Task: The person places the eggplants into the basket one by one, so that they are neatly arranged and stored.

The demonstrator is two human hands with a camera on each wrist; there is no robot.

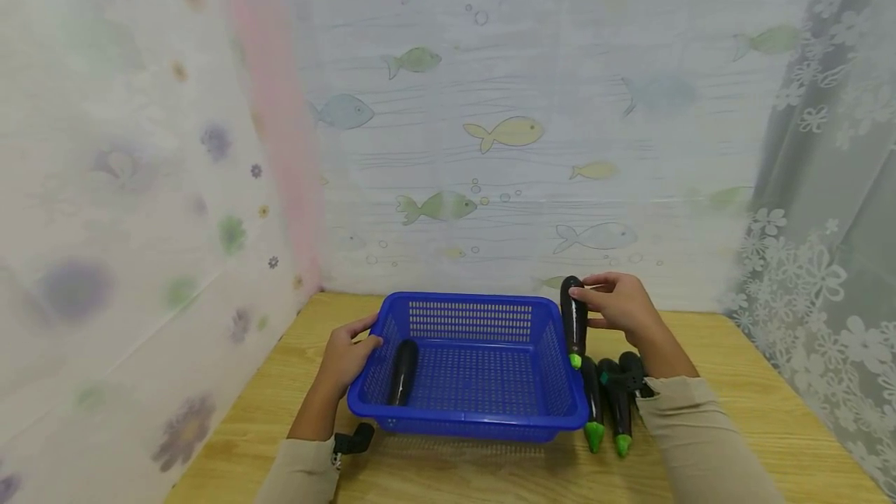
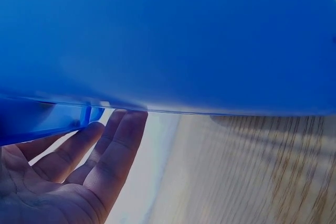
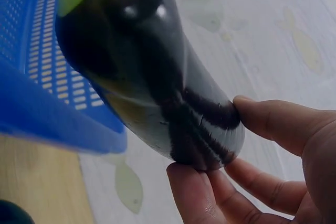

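- The eggplant (image 1: 574,325) I have hold of is at 2 o'clock from the middle of the blue basket (image 1: 476,379), its green end pointing toward 6 o'clock, over the right rim; I cannot tell if it touches the rim.
- Inside the basket lies one dark eggplant (image 1: 403,373), lengthwise along the wall at 9 o'clock.
- My right hand (image 1: 619,306) pinches the held eggplant near its dark, rounded end, thumb and fingers on opposite sides, the gap between them only as wide as the eggplant.
- My left hand (image 1: 348,356) grips the basket's rim toward 9 o'clock, thumb over the edge, the other fingers slightly bent against it.
- Just outside the basket, from 3 to 4 o'clock, three loose eggplants (image 1: 592,403) lie on the wooden table (image 1: 749,411).
- The black camera (image 1: 617,381) on my right wrist hides parts of two of them.
- A fish-print sheet (image 1: 434,255) hangs at 12 o'clock.
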